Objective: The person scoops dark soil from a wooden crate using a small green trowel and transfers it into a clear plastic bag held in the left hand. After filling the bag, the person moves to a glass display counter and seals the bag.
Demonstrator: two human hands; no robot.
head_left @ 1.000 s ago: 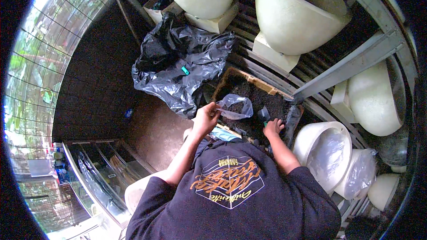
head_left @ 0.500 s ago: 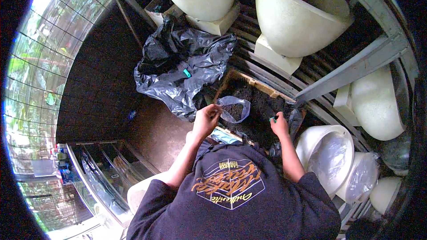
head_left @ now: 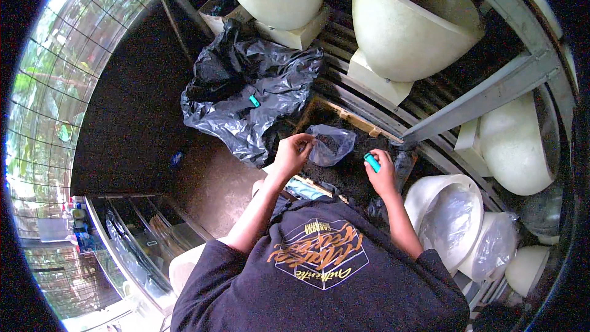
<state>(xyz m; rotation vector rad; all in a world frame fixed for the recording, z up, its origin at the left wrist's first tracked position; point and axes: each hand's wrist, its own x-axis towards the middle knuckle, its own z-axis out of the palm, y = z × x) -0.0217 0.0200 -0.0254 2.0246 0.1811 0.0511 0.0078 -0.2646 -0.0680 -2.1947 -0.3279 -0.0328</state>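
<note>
My left hand [head_left: 294, 154] pinches the rim of a clear plastic bag [head_left: 334, 146], which hangs over dark soil [head_left: 362, 141] in a wooden-edged crate [head_left: 351, 118]. Dark soil shows through the bag's film; how much of it lies inside I cannot tell. To the right, my right hand [head_left: 383, 175] is closed round a small teal cylinder-shaped tool [head_left: 372, 162] with a dark end, held above the soil. Its exact kind is unclear. A similar teal piece [head_left: 254, 101] lies on a crumpled black plastic sheet [head_left: 227, 117] beyond my left hand.
Large cream planters [head_left: 412, 24] stand on slatted racking at the back. A grey metal beam [head_left: 473, 104] slants across the right. Plastic-wrapped white pots [head_left: 452, 221] sit beside my right arm. A partitioned shelf unit [head_left: 147, 240] is at the lower left.
My right hand has turned and shifted slightly up and left, so the teal tool now shows plainly. The clear bag's opening has tilted and its body spreads wider beside my left hand.
</note>
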